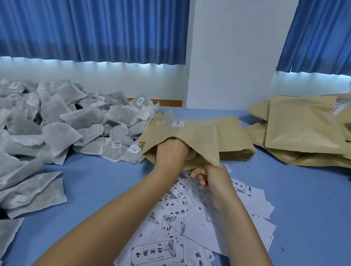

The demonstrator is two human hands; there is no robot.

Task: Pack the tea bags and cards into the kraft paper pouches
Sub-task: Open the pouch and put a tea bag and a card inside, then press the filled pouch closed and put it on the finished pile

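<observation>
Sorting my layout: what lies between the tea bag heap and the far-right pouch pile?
Head view: a stack of flat kraft pouches, plus a bare blue table strip.

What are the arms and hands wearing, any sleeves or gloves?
Nothing worn shows: both forearms are bare, no sleeves in view; the left hand and right hand carry no gloves, watch or bracelet. The left fingers are hidden inside the kraft paper pouch.

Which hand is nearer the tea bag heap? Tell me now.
Left. The left hand is inside the pouch beside the tea bag heap; the right hand pinches the pouch's mouth farther right.
</observation>
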